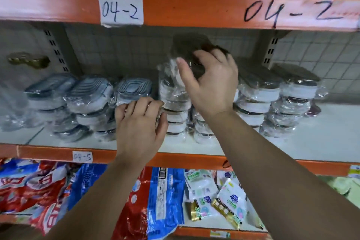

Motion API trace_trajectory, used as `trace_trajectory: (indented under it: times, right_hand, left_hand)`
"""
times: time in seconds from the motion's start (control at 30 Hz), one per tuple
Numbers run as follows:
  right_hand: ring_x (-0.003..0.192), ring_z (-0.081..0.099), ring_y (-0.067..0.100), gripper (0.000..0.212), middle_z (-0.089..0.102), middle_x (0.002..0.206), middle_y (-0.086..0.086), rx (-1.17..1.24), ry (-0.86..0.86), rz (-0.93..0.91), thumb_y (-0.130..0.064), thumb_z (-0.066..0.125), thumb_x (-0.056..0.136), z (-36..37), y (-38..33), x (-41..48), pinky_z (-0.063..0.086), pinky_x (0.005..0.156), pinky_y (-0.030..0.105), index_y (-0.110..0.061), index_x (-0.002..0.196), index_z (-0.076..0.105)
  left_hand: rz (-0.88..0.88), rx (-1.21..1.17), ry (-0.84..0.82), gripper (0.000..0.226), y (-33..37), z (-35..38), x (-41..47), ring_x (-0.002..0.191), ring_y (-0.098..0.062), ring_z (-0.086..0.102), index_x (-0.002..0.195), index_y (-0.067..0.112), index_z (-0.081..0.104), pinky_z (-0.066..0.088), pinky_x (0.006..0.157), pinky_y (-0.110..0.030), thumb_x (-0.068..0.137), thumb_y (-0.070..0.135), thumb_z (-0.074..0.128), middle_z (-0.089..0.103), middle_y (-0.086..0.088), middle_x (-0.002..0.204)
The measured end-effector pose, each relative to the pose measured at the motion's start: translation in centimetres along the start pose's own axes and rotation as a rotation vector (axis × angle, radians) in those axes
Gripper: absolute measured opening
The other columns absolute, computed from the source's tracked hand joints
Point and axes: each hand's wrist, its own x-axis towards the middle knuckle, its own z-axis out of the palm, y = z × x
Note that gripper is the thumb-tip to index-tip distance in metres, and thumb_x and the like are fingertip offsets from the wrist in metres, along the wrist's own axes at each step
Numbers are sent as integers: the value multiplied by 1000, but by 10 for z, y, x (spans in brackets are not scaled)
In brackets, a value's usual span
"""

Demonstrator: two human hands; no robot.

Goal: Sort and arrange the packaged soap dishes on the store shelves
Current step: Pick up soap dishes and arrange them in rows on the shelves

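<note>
fingers of right hand clasp dark soap dish; left hand grips blue stack.

At centre left, blue-grey soap dishes in clear wrap lie flat in stacks; brown-and-white soap dishes, also wrapped, are stacked flat at centre and right; 1 brown soap dish, blurred, tilts above the centre stack.

Glossy, crinkled clear plastic covers the soap dishes.
</note>
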Motion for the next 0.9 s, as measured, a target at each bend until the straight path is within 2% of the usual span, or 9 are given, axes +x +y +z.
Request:
trace_trajectory:
  times: [0.1, 0.23, 0.33, 0.43, 0.5, 0.67, 0.8, 0.9]
  right_hand:
    - [89, 59, 39, 45, 68, 96, 13, -51, -75, 17, -53, 59, 88, 13, -11, 2, 47, 81, 43, -12, 98, 76]
    - [114, 45, 37, 52, 61, 118, 3, -123, -286, 78, -59, 48, 84, 15, -11, -17, 38, 91, 45, -27, 121, 67]
    - [111, 45, 35, 48, 58, 122, 4, -83, -242, 60, -50, 52, 85, 12, -7, -22, 39, 92, 44, -24, 124, 66]
    - [97, 49, 34, 37, 57, 113, 10, -50, -171, 5, -43, 62, 89, 16, -8, -19, 45, 85, 46, -14, 112, 65]
    - [95, 51, 33, 35, 57, 110, 11, -62, -155, 10, -42, 64, 90, 19, -11, -16, 46, 82, 45, -12, 108, 64]
    - [116, 48, 31, 43, 58, 126, 5, -132, -307, 36, -45, 48, 99, 21, -13, -14, 37, 101, 45, -15, 127, 61]
    - [128, 43, 34, 47, 55, 136, 8, -83, -300, 38, -38, 45, 98, 13, -11, -22, 32, 110, 46, -11, 134, 58]
    - [126, 46, 35, 49, 57, 134, 11, -43, -257, 26, -36, 44, 96, 6, -10, -27, 37, 108, 48, -7, 133, 58]
  left_hand:
    - [10, -44, 5, 28, -2, 5, -7, 92, -23, 61, 107, 16, 68, 30, 88, -41, 93, 31, 48, 64, -2, 104]
    - [-18, -51, -29, 27, -6, 10, -18, 93, -22, 61, 105, 17, 67, 32, 91, -42, 93, 32, 48, 64, 0, 105]
    - [-28, -43, -64, 30, -10, 10, -23, 94, -22, 60, 107, 17, 68, 32, 91, -43, 94, 34, 46, 64, 0, 106]
    - [-39, -49, -82, 31, -12, 9, -23, 96, -21, 60, 110, 19, 68, 33, 92, -44, 95, 34, 47, 64, 1, 108]
    - [-43, -53, -83, 31, -12, 8, -23, 95, -21, 60, 111, 19, 68, 32, 92, -43, 95, 35, 46, 64, 1, 107]
    - [-34, -53, -79, 31, -11, 6, -25, 95, -21, 61, 110, 19, 68, 32, 92, -42, 94, 34, 47, 64, 1, 107]
    - [-33, -44, -76, 31, -11, 1, -25, 94, -21, 61, 110, 19, 68, 32, 93, -42, 95, 34, 46, 64, 0, 107]
    - [-36, -39, -73, 32, -6, -4, -23, 93, -21, 61, 109, 18, 68, 32, 93, -42, 95, 35, 45, 64, 0, 105]
